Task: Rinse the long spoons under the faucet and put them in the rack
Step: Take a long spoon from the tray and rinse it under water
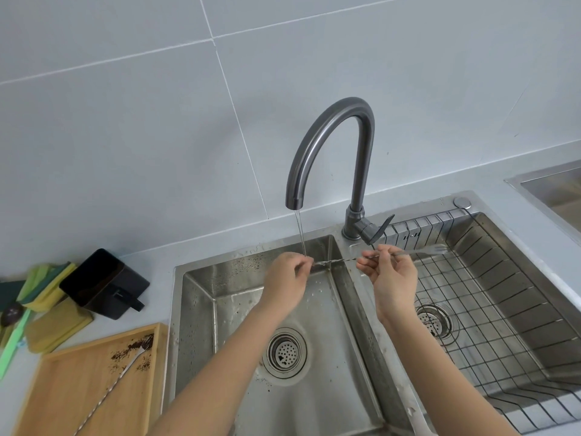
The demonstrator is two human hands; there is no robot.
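Observation:
A long twisted-handle spoon (338, 261) with a forked end (438, 249) is held level under the running stream from the dark faucet (333, 146). My left hand (289, 278) pinches one end right under the water, over the left sink basin (201, 309). My right hand (391, 278) grips the handle further right, near the basin divider. The forked end reaches over the wire rack (490, 325) that sits in the right basin. A second long spoon (113, 391) lies on the wooden tray (56, 391) at the left, among brown crumbs.
A black container (103, 283) and yellow and green sponges and cloths (47, 294) lie on the counter at the left. The faucet lever (379, 231) points forward. Another steel basin edge (550, 184) shows at the far right. Each basin has a drain strainer (284, 352).

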